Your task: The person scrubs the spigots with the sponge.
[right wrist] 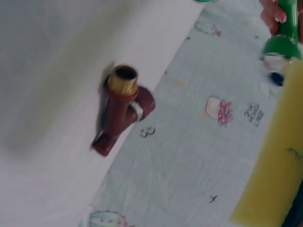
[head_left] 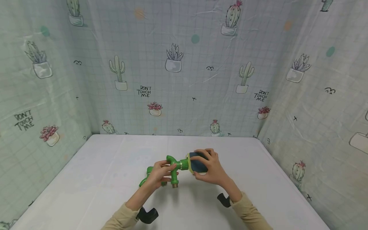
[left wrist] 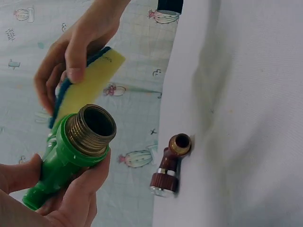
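My left hand [head_left: 159, 173] grips a green plastic tap [head_left: 174, 174] by its body, raised above the table. In the left wrist view its threaded brass inlet [left wrist: 97, 125] faces the camera. My right hand [head_left: 212, 168] holds a sponge [head_left: 198, 162], with a dark blue scouring side and a yellow foam side, by its edges. The sponge's edge is right at the tap's ribbed collar. Partly hidden behind my left hand, a second green tap [head_left: 149, 170] lies on the table. A dark red tap [left wrist: 169, 163] rests on the table, out of sight in the head view.
The white-covered table [head_left: 115, 153] has its far edge against a hanging curtain [head_left: 178, 80] printed with cacti, which also runs along both sides. A black camera piece [head_left: 147, 215] is worn at the left wrist and another black piece [head_left: 223, 200] at the right.
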### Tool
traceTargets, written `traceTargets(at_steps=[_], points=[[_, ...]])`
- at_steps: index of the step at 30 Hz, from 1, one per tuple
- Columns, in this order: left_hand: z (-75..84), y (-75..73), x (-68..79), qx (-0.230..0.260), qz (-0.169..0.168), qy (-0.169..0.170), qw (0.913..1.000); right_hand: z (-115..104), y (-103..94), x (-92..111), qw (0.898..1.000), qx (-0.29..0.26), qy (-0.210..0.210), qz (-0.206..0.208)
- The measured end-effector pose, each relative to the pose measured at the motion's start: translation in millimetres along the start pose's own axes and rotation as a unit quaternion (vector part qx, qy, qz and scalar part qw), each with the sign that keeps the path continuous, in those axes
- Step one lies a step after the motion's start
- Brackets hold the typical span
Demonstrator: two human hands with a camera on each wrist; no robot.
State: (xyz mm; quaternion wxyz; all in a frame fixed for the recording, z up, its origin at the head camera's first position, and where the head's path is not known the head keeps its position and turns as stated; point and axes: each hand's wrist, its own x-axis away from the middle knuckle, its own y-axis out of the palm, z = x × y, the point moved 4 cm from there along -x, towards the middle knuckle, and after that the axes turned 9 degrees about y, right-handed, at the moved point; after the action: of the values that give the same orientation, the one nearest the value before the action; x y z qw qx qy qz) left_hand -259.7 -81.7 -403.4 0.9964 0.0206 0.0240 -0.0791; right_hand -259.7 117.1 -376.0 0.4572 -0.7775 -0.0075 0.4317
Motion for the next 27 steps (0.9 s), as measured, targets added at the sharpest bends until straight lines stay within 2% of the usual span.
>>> traceTargets(at_steps=[6, 11, 14, 16, 18, 20, 23, 27], points=[[0.7, -1.5, -0.4, -0.028, -0.021, 0.009, 0.9993, 9, -3.2, 6, 0.999, -0.035, 0.003, 0.011], [-6.1, -3.3, -0.4, -0.09, -0.077, 0.021, 0.9927, 7, -0.1, 10, 0.998, -0.065, 0.016, 0.019], [-10.2, -4.8, 2.5, -0.106, -0.101, 0.004, 0.9892, 6, 2.2, 14, 0.997, -0.068, 0.021, 0.02], [-12.3, -5.0, 4.1, -0.086, -0.108, -0.009, 0.9903, 5, 3.4, 17, 0.997, -0.069, 0.019, 0.023], [-13.8, -3.4, 4.6, -0.037, -0.121, -0.015, 0.9919, 5, 4.0, 19, 0.997, -0.073, 0.019, 0.025], [-14.0, -1.7, 3.8, 0.023, -0.141, -0.016, 0.9895, 5, 3.7, 19, 0.997, -0.075, 0.016, 0.03], [-11.0, 0.6, 1.8, 0.1, -0.176, -0.012, 0.9793, 5, 1.4, 18, 0.996, -0.083, 0.011, 0.034], [-5.9, 1.8, -1.9, 0.151, -0.205, -0.012, 0.9669, 6, -3.1, 16, 0.995, -0.09, 0.007, 0.037]])
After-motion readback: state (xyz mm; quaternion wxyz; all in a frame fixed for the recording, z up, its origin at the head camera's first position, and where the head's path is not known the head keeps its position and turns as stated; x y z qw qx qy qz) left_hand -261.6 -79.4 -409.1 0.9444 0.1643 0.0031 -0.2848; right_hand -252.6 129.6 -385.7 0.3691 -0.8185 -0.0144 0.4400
